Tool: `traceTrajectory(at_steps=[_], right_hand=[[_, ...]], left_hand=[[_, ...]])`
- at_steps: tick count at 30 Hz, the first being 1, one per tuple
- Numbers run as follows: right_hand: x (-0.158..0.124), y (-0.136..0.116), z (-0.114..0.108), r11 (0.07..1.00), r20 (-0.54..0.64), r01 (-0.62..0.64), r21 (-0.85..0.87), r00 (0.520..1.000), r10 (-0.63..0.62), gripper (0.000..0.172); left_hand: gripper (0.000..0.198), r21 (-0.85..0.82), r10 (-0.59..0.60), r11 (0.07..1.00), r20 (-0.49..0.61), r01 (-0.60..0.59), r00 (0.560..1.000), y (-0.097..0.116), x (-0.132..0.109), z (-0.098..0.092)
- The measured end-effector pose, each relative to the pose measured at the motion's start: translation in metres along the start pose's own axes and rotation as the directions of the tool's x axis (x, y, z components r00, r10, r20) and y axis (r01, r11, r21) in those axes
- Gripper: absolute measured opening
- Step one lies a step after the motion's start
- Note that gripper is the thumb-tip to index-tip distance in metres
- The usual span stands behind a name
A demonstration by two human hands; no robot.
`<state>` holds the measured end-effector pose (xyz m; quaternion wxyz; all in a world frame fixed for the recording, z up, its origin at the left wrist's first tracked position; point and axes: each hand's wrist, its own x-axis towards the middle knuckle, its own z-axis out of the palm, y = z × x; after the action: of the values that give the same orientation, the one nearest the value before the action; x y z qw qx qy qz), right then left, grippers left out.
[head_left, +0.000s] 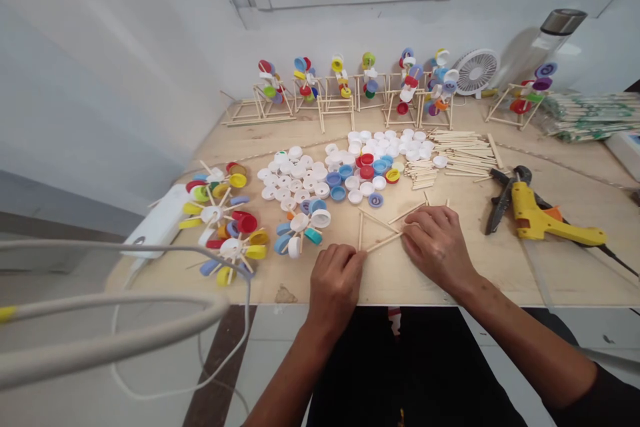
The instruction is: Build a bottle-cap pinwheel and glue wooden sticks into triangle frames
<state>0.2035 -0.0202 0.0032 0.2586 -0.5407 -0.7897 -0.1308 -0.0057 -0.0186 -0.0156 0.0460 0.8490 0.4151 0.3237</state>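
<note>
Thin wooden sticks form a triangular frame (384,241) lying on the table between my hands. My left hand (334,283) is closed at the frame's lower left corner, its fingertips pressed on the stick ends. At the right corner, my right hand (436,245) has its fingers curled down over the stick ends, partly hiding them. Another stick (406,213) slants beyond the frame, and further short ends poke out behind my right knuckles. Left of my hands lies a wheel of sticks and bottle caps (299,223).
White and coloured bottle caps (295,177) and a stick pile (465,152) lie beyond my hands. A yellow glue gun (537,213) and black-handled pliers (503,203) are at right. Finished cap wheels on stick stands (335,103) line the back. A pale cable (190,250) loops at left.
</note>
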Motion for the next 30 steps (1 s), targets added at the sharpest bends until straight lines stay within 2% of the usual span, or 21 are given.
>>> traceTrajectory(at_steps=[20,25,30], right_hand=[[0.001,0.001,0.0,1.0,-0.01,0.025,0.005,1.0,-0.025,0.012],[-0.002,0.001,-0.007,1.0,-0.009,-0.025,0.005,1.0,0.025,0.008],[-0.014,-0.002,-0.015,1.0,0.015,-0.029,0.0,0.999,0.029,0.02]], left_hand=[[0.018,0.023,0.006,1.0,0.004,-0.006,1.0,0.0,0.0,0.001],[0.019,0.029,0.002,1.0,-0.004,-0.002,1.0,0.0,-0.001,0.002],[0.019,0.029,-0.001,1.0,-0.003,0.001,1.0,0.0,-0.002,0.002]])
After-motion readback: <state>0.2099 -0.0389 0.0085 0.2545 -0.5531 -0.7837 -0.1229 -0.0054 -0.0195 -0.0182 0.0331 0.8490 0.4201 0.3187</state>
